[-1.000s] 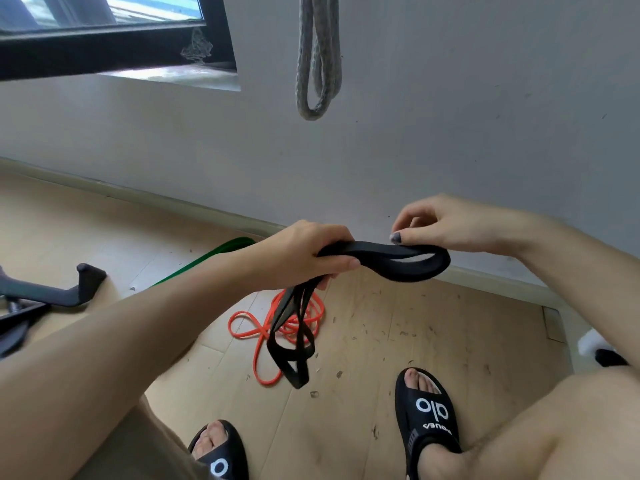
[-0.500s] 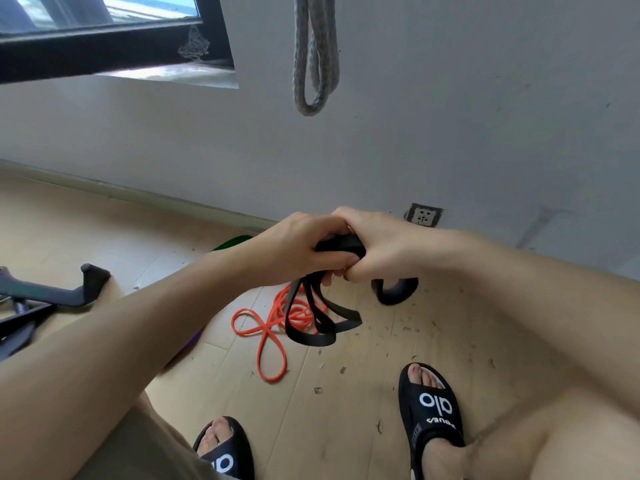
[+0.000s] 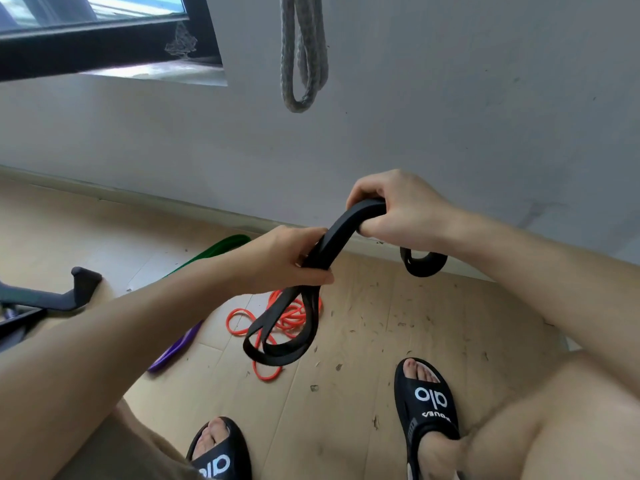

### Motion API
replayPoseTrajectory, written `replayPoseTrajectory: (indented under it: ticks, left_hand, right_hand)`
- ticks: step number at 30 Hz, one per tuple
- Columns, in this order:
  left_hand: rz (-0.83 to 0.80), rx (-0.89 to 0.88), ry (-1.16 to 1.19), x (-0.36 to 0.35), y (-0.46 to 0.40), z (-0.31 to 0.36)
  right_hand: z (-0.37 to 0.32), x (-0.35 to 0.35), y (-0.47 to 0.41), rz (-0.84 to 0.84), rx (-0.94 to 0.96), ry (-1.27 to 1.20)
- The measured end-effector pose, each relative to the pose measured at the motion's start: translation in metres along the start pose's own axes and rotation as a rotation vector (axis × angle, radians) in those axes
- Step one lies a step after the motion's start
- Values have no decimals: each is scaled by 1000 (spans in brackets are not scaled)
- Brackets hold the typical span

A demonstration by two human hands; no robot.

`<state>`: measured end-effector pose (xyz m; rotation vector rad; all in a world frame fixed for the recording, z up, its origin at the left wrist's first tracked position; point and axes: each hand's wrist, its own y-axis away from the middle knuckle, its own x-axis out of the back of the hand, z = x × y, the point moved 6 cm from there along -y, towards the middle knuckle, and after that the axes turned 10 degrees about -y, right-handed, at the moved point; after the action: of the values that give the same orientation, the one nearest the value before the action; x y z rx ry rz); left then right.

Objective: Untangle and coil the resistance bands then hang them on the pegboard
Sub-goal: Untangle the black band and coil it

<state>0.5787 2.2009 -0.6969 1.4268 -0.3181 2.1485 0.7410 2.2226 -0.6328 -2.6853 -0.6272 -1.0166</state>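
Both hands grip the black band [image 3: 337, 237]: left hand [image 3: 287, 261] low, right hand [image 3: 398, 209] higher. Loops dangle over the orange band [image 3: 277, 317] on the floor [image 3: 381, 341].

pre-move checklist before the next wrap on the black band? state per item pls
1. Left hand has a grip on the black band: ok, fingers curled round the bunched strands.
2. Right hand grip on the upper fold: ok, fingers wrapped over it.
3. Band free of knots: cannot tell; loops hang below the left hand and another shows under the right wrist.
4. Hanging loops off the orange band on the floor: cannot tell, they overlap it in this view.
5. Other bands dealt with: not ok; orange, green band and purple band lie on the floor.
6. Pegboard spot free: cannot tell, only a grey rope hanging on the wall shows.
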Motion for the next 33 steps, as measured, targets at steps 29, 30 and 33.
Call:
replayPoseTrajectory:
  ticks: [29,30,33]
  left_hand:
    - [59,-76,38,10,-1,3]
    - [49,-75,56,9,-1,3]
    - [14,-77,117,2,-2,6]
  right_hand:
    - [-14,4,4,42,16,-22]
    - [-15,4,3,51,16,-33]
    - [-18,3,2,75,23,-54]
